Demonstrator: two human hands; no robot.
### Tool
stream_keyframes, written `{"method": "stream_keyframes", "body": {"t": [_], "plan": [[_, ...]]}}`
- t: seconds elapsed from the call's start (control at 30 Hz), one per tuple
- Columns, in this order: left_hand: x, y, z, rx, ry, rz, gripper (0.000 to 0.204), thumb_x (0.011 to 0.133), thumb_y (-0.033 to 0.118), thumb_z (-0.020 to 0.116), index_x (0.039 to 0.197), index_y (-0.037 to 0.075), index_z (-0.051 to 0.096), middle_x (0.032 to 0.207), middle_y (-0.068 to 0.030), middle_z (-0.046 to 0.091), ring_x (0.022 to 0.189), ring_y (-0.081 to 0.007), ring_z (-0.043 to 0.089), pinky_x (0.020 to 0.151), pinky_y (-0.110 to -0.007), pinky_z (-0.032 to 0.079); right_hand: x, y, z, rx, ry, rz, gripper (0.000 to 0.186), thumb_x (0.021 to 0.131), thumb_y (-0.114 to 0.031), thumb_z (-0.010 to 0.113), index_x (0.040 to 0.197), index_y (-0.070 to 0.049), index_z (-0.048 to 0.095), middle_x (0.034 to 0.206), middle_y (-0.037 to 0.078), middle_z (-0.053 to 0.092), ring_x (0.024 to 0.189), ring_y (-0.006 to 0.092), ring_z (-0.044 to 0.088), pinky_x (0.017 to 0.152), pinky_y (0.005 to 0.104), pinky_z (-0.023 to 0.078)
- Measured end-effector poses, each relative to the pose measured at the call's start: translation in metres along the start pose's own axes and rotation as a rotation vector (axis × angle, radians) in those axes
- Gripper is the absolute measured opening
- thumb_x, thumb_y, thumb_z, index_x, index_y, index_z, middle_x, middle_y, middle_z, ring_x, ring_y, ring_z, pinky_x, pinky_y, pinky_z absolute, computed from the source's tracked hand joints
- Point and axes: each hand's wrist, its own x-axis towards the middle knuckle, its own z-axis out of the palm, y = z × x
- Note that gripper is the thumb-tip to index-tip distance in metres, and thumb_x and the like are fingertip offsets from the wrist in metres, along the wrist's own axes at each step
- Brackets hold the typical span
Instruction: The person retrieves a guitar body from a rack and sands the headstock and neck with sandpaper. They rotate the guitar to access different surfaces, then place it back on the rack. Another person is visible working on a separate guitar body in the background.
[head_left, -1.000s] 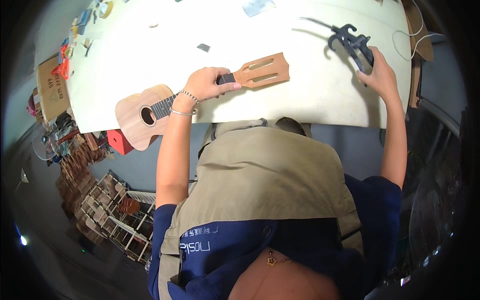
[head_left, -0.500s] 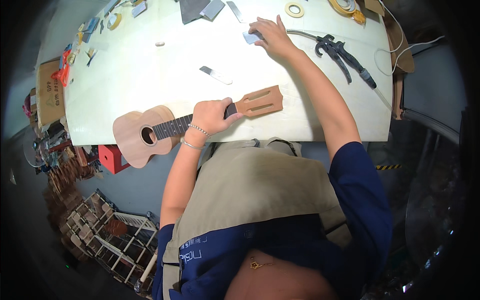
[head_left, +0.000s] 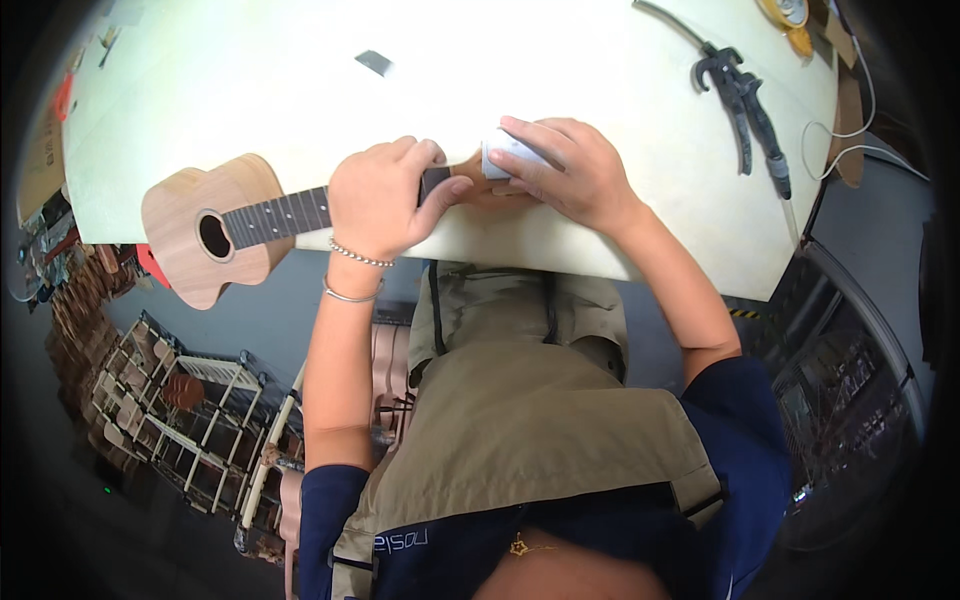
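Holding a ukulele (head_left: 262,222) and a pale sheet (head_left: 493,158) at the surface's near edge

We see light lettering (head_left: 400,541) across the chest of our dark blue shirt (head_left: 745,430), partly covered by the khaki apron (head_left: 560,430). A carton (head_left: 42,165) at the far left bears marks too faint for us to make out.

Our left hand (head_left: 380,200) comes up with the forearm nearly straight, a beaded bracelet (head_left: 362,255) and a plain bangle (head_left: 352,293) at the wrist. Its fingers are wrapped over the ukulele's neck, the thumb along the near side, close to the headstock (head_left: 480,188). Our right hand (head_left: 580,175) reaches in from the right, elbow bent, palm down; its fingers grip the pale sheet against the headstock, covering most of both.

The ukulele lies soundhole up, its body to our left and jutting past the near edge of the surface (head_left: 250,110). Beyond the left hand we see a dark flat piece (head_left: 374,62); well to the right lies a black air gun (head_left: 740,95), near a yellow tape roll (head_left: 790,12).
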Motion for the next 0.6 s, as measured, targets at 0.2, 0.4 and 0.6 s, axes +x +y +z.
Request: {"method": "stream_keyframes", "body": {"t": [0.2,0.4,0.6], "plan": [[-0.002,-0.008,0.005,-0.033,-0.005,0.053,0.029,0.078,0.042,0.059,0.072,0.013,0.058,0.061,-0.0016,0.052,0.053,-0.0211,0.052,0.047,-0.031,0.037,-0.005,0.020,0.005,-0.024,-0.057,-0.102,0.042,0.060,-0.016,0.073,0.101,-0.016,0.069,0.116,-0.002,0.058,0.068,0.0164,0.056,0.056,0.0270,0.047],[0.000,-0.008,0.006,-0.046,-0.004,0.063,0.037,0.081,0.048,0.052,0.072,0.013,0.058,0.061,-0.0018,0.051,0.053,-0.0218,0.051,0.047,-0.031,0.037,0.021,0.024,0.012,0.050,-0.023,-0.234,0.035,0.065,-0.019,0.068,0.100,-0.016,0.069,0.113,-0.004,0.060,0.071,0.0177,0.055,0.059,0.0285,0.046],[0.002,-0.008,0.006,-0.038,-0.018,0.063,0.043,0.083,0.053,0.050,0.073,0.012,0.059,0.061,-0.0024,0.051,0.053,-0.0223,0.052,0.047,-0.031,0.037,0.014,0.029,0.005,0.128,-0.110,-0.145,0.039,0.068,-0.018,0.065,0.107,-0.020,0.067,0.114,-0.008,0.061,0.075,0.0206,0.054,0.066,0.0304,0.046]]}}
